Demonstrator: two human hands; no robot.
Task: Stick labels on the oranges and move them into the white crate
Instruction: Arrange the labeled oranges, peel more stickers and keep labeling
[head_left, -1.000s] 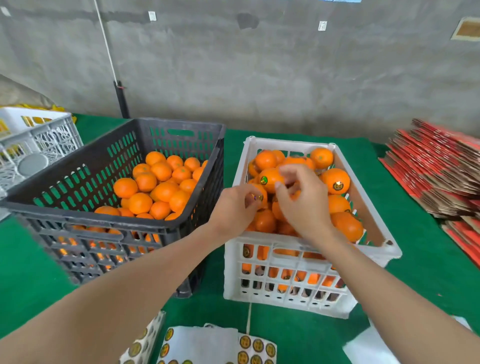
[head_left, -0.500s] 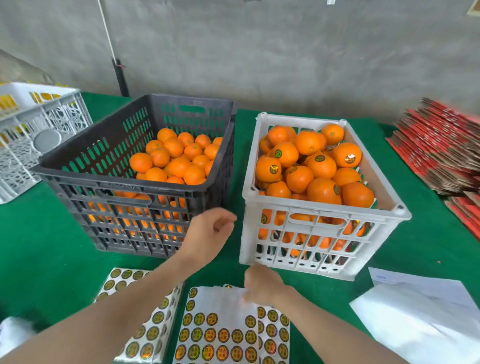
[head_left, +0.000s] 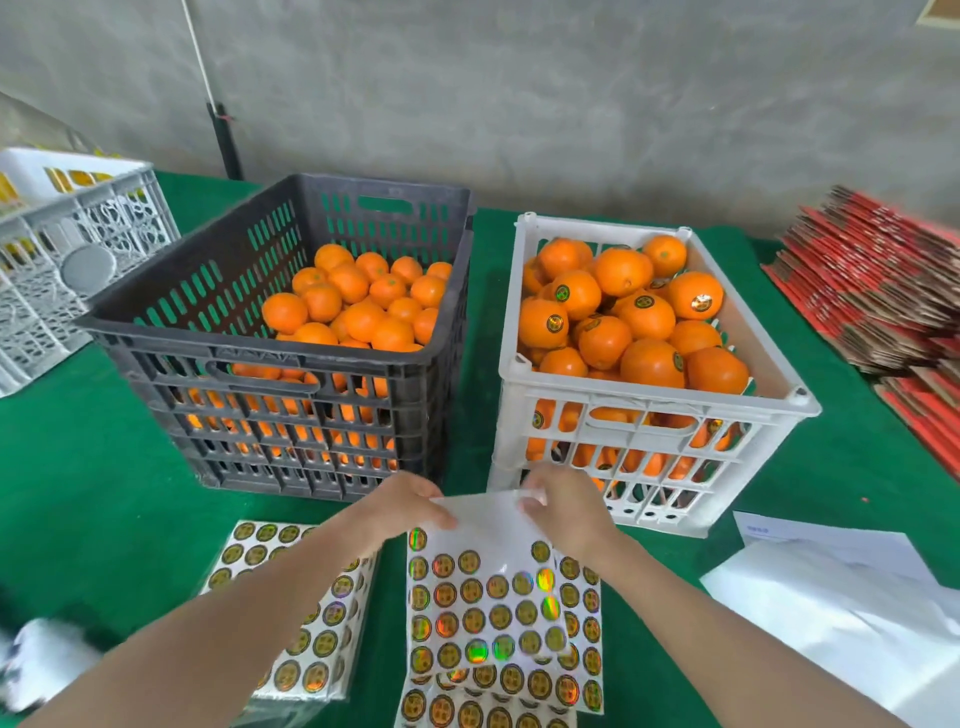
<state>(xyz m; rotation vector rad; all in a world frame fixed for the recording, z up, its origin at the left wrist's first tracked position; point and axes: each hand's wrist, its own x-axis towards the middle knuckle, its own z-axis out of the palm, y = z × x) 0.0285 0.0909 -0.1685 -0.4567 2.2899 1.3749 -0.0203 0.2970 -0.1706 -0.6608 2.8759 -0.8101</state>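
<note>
Head view looks down on a big green table (head_left: 78, 493). A black crate (head_left: 270, 364) sits at nine o'clock. The white crate (head_left: 649, 415) sits at three o'clock, just beside it. Far out at two o'clock lies a pile of red card (head_left: 883, 291). A pale crate (head_left: 78, 249) stands at the ten o'clock edge. White paper (head_left: 831, 597) lies at four o'clock.

At six o'clock is a sheet of labels (head_left: 483, 608), on top of more sheets. A second sheet (head_left: 311, 639) lies at seven o'clock. The left hand (head_left: 400, 512) pinches the top edge of the sheet of labels at its eleven o'clock corner. The right hand (head_left: 563, 512) pinches the same edge at its one o'clock corner. The top of that sheet is bare, and round gold labels fill the rest.

The black crate holds plain oranges (head_left: 363, 312). The white crate holds piled oranges (head_left: 623, 270) up to its rim, and some have a round label (head_left: 555, 323) stuck on.
</note>
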